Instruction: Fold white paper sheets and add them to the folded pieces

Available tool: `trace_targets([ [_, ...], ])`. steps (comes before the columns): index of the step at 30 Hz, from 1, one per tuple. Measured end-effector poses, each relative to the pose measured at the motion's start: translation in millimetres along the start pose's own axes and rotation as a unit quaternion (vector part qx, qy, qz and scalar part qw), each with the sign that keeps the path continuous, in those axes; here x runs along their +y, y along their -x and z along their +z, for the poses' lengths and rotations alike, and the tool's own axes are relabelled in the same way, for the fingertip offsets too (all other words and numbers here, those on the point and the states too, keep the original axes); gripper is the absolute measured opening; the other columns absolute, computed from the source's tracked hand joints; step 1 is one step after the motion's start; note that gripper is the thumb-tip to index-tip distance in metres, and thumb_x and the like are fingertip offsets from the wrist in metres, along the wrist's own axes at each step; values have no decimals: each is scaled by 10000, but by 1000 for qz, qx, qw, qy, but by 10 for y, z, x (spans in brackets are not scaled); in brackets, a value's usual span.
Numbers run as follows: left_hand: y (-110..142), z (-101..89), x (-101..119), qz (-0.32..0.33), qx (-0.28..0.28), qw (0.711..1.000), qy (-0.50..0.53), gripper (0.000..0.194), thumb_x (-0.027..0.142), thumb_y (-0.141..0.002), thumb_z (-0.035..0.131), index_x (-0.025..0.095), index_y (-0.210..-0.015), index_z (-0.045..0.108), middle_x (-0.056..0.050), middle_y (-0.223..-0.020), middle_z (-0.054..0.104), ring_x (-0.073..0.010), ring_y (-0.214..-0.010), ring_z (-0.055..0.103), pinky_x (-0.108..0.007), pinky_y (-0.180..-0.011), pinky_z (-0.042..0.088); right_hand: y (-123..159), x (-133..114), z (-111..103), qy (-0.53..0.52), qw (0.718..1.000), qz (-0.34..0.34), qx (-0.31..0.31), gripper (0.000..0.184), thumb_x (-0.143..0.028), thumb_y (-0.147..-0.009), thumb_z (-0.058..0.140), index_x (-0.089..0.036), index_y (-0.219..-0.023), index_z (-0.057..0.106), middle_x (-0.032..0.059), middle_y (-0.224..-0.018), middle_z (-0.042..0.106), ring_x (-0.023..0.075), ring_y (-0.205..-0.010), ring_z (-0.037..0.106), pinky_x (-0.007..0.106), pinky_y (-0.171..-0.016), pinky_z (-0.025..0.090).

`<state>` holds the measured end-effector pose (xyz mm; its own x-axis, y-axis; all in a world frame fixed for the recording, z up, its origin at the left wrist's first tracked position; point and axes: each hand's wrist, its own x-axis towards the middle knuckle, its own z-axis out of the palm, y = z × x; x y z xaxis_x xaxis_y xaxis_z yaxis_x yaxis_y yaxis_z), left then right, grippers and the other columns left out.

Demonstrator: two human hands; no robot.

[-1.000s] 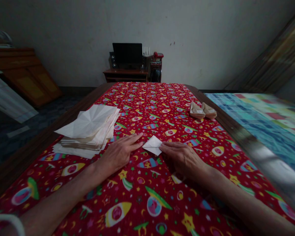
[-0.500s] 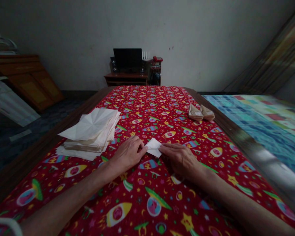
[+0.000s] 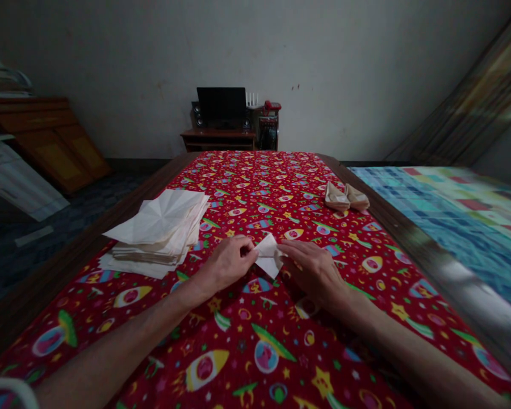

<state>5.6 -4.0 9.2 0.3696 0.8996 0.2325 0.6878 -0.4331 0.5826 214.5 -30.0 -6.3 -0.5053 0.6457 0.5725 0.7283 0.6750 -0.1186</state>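
A small folded white paper [image 3: 269, 262] lies between my hands on the red patterned tablecloth [image 3: 204, 335], with a crease across its middle and one point toward me. My left hand [image 3: 227, 262] pinches the paper's left corner between thumb and curled fingers. At the right corner, my right hand [image 3: 313, 267] has its fingers together over the edge and its thumb below, holding the paper. Left of my left hand lies a stack of creased paper sheets [image 3: 164, 218]. Two folded brown paper shapes [image 3: 346, 197] stand side by side near the table's right edge.
The table's dark wooden border [image 3: 392, 238] runs along the right, beside a bed with a checked cover [image 3: 443, 218]. Beyond the far end stands a desk with a monitor [image 3: 221, 103] and a red telephone [image 3: 273, 105]. A wooden cabinet [image 3: 46, 142] stands at the left.
My left hand has gone from lying flat beside the paper to pinching its left corner. The paper has turned slightly and its upper point has lifted. My right hand stays at the right corner.
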Motion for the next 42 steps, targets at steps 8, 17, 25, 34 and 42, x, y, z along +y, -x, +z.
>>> trace_targets([
  [8, -29, -28, 215, 52, 22, 998, -5, 176, 160, -804, 484, 165, -632, 518, -2, -688, 559, -129, -672, 533, -231, -635, 406, -124, -206, -14, 29, 999, -28, 15, 203, -209, -905, 473, -174, -1043, 618, 109, -980, 666, 207, -898, 591, 326, -747, 489],
  [17, 109, -34, 376, 193, 26, 980, 29, 208, 269, -881, 505, 164, -1058, 537, -70, -1082, 568, -183, -1034, 533, -302, -923, 432, -108, -208, 49, -249, 953, 158, 72, 451, -146, -797, 495, -213, -1242, 507, 41, -915, 692, 145, -722, 647, 256, -654, 520],
  [25, 190, -62, 152, 234, 49, 970, -37, 403, 257, -854, 561, 180, -1229, 436, -89, -1237, 510, -212, -1174, 461, -348, -1030, 374, -75, -73, 178, -343, 889, 302, 14, 214, -214, -777, 522, -182, -907, 690, 28, -782, 709, 170, -668, 648, 282, -621, 524],
  [34, 169, 107, -229, 200, -22, 979, 21, 256, 148, -880, 498, 194, -1128, 536, -57, -1128, 572, -173, -1066, 525, -305, -942, 428, 102, 24, 113, -11, 997, 25, -68, 246, -157, -841, 485, -183, -1023, 647, 125, -1091, 619, 233, -968, 560, 380, -788, 503],
  [42, 31, 153, -139, 195, -47, 978, 52, 145, 200, -888, 526, 174, -995, 621, -48, -997, 610, -165, -980, 549, -284, -884, 434, 136, -42, -75, 42, 985, -51, -160, 325, -186, -899, 450, -143, -1214, 515, 148, -1204, 538, 285, -1154, 427, 452, -910, 458],
])
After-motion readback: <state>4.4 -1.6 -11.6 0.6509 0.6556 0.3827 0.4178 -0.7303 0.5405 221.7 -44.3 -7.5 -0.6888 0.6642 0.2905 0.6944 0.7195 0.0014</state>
